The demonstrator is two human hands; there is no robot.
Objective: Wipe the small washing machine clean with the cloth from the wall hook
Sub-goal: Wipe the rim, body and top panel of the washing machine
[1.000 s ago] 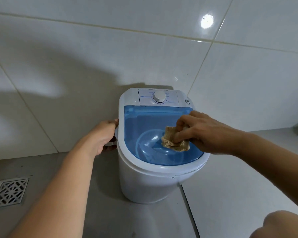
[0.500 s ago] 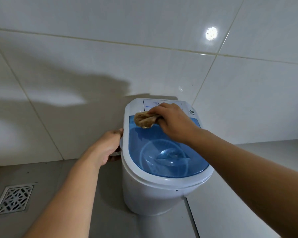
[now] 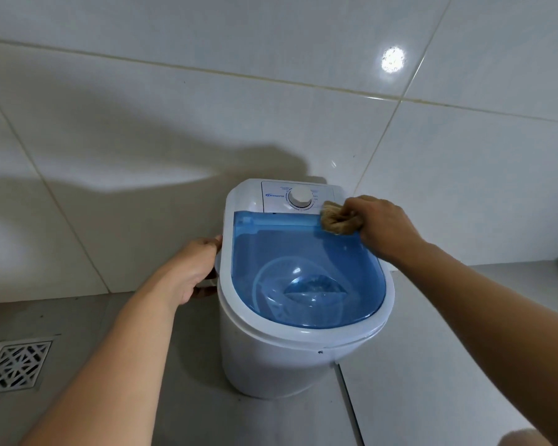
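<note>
The right hand (image 3: 385,228) grips a bunched tan cloth (image 3: 337,220) at the back right corner of the blue lid (image 3: 303,252), beside the white dial (image 3: 300,197). The left hand (image 3: 190,272) curls round the left side handle of the small washing machine (image 3: 271,365), which stands on the floor against the tiled wall. The blue logo (image 3: 275,195) on the control panel is too small to read.

The floor (image 3: 94,365) is made of grey tiles and it carries everything here. The small white washing machine (image 3: 271,365) stands directly on it, near the middle, with its back close to the tiled wall at the far side. At the near left, a square metal drain grate (image 3: 15,365) with a lattice pattern is set into the floor, well apart from the machine. To the right, a paler floor section (image 3: 432,365) begins beside the machine.
</note>
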